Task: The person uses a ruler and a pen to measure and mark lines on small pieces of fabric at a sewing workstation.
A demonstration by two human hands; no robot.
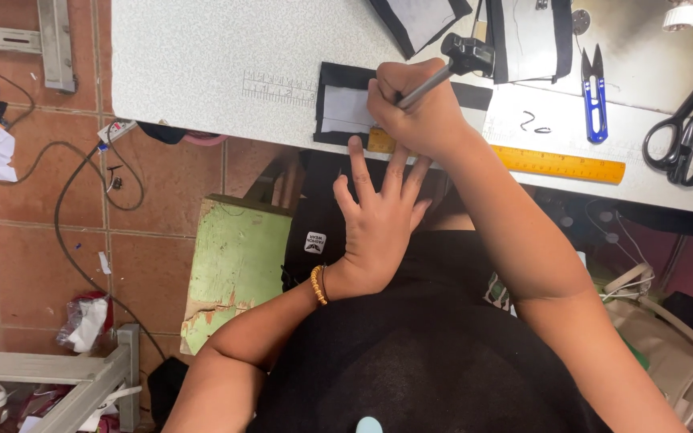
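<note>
Gripping a metal rod (425, 87) with a black head at its far end, the right hand (415, 112) rests on the near edge of the desk (202, 64), fingers closed around the shaft. The rod slants up to the right, its head over the desk just beyond the knuckles. Under this hand lie a black-and-white fabric piece (345, 108) and the left end of a yellow ruler (559, 163), which runs right along the desk's near edge. The left hand (378, 224) sits just near of the desk edge, palm down, fingers open and spread, holding nothing; the fingertips reach toward the right hand. A beaded bracelet (318, 285) circles the left wrist. Right of the ruler's middle lie blue thread snips (594, 92); black scissors (687, 132) lie further right. A green stool (234, 261) stands on the tiled floor (34, 232), left of the hands.
</note>
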